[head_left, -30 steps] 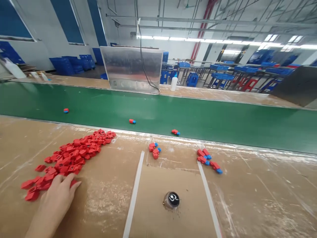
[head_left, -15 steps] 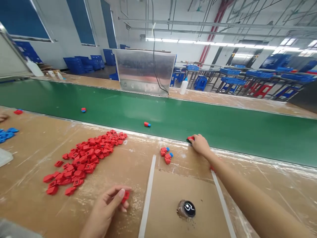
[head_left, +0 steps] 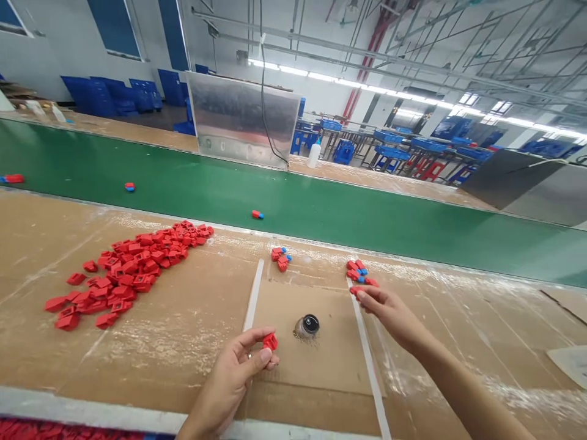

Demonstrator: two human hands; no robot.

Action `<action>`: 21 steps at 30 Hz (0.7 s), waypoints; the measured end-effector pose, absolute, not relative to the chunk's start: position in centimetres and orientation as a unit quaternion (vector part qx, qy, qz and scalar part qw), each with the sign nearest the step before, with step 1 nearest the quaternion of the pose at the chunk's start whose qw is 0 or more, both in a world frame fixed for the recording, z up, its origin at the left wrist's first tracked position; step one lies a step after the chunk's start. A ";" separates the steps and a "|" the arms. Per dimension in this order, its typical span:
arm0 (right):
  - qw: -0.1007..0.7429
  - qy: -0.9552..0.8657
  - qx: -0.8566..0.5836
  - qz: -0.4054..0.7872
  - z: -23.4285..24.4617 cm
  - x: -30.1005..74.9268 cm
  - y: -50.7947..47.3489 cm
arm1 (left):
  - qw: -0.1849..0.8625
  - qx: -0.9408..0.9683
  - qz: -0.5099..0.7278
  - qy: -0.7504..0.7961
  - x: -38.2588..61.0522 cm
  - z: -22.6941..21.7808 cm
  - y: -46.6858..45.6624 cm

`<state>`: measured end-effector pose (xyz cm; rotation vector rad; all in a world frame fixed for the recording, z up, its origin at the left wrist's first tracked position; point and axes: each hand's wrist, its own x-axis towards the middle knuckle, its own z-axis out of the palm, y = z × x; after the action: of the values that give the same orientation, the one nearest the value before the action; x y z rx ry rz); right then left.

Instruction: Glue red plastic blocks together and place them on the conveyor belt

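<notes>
Beyond both grips runs the green belt [head_left: 389, 226]; left of them lies the red heap [head_left: 149, 255], its pieces seemingly light, stiff and sturdy — probably smooth, best pinched by opposite walls. The left hand [head_left: 232, 370] points inward, thumb on the near side; the right hand [head_left: 389, 313] stretches forward, forearm slanting from lower right. Between the grips sits a dark-topped pot [head_left: 308, 326]. The left fingertips close on a hollow red piece [head_left: 270, 341]; the right pinch a second red piece [head_left: 354, 291] — its far end unclear.
</notes>
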<state>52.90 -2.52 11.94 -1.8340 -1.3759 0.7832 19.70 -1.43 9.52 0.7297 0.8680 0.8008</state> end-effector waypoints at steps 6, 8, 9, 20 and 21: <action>0.373 -0.540 -0.660 0.365 12.3 50.7 -7.6 | 0.782 0.430 0.309 0.328 22.2 7.7 -3.4; 0.361 -0.586 -0.656 0.309 12.5 49.9 -7.8 | 0.779 0.447 0.308 0.314 22.4 7.2 -3.8; 0.351 -0.609 -0.654 0.280 12.6 49.5 -7.7 | 0.777 0.450 0.312 0.311 22.4 7.0 -3.8; 0.250 -0.767 -0.584 0.092 12.8 45.8 -5.5 | 0.777 0.421 0.342 0.320 21.7 7.1 -4.0; 0.248 -0.770 -0.582 0.088 12.7 45.7 -5.5 | 0.777 0.419 0.344 0.318 21.8 7.0 -4.1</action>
<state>45.72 -5.47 12.73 -1.5852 -2.0968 0.2388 21.76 -4.05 7.04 0.9071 0.6877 0.7448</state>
